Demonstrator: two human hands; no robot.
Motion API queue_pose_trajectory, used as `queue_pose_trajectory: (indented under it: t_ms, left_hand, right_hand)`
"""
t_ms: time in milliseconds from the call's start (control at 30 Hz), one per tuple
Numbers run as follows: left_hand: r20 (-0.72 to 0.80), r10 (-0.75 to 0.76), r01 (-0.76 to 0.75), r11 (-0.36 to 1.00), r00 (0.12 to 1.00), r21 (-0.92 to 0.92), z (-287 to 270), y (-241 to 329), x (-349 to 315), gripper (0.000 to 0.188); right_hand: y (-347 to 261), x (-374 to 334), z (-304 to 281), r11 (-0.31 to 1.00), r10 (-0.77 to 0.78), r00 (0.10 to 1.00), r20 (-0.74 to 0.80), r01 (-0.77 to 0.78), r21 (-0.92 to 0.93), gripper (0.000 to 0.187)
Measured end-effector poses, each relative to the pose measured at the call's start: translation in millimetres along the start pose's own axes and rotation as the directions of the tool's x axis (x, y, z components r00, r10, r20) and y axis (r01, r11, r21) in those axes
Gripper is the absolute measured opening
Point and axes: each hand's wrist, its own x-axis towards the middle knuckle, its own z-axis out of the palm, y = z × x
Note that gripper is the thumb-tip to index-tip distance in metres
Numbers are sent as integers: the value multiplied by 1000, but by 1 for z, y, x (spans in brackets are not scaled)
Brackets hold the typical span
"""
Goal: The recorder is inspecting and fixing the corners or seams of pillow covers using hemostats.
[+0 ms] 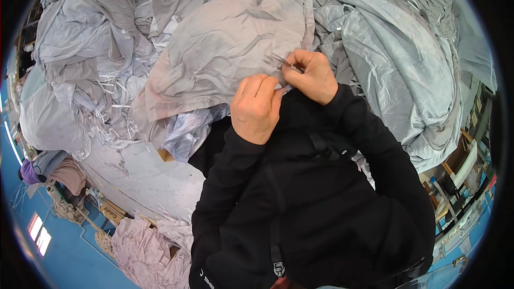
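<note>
Two black-sleeved forearms are rising from the lower edge, bending inward at the elbows. The left hand (257, 108) is curling closed, knuckles up, touching the right hand (311, 76), whose fingers are pinching together.

Crumpled matt grey cloth (225, 48), slim shiny metal snips (289, 65), black matt sleeves (369, 139).

Head view: I see the left hand (257, 108) pinching the edge of a pinkish-grey fabric piece (225, 48). The right hand (311, 76) sits just beside it, closed around small thread snips (287, 63) at the same edge. Grey fabric heap (385, 37) covers the table (144, 171). Both sleeves black.
</note>
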Motion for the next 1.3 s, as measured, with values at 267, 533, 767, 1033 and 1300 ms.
queue_pose_trajectory:
  t_ms: [267,533,767,1033,1300]
  left_hand:
    - [7,1,-1,1000,1000,15,1,-6,-6,29]
    - [0,6,-6,1000,1000,19,2,-6,-5,27]
    - [-1,11,-11,1000,1000,11,3,-8,-6,27]
    - [-4,3,-3,1000,1000,1,2,-8,-5,28]
    - [-8,4,-4,1000,1000,19,2,-9,-5,27]
  right_hand:
    - [1,-10,-9,988,66,998,-23,-63,138,8]
    - [-11,-5,3,963,-174,984,-29,164,-212,21]
    - [-1,-5,-3,958,-193,976,-96,167,-235,16]
    - [0,-3,-14,959,-273,956,-109,261,-115,16]
    - [-6,3,0,831,-468,883,45,457,-318,20]
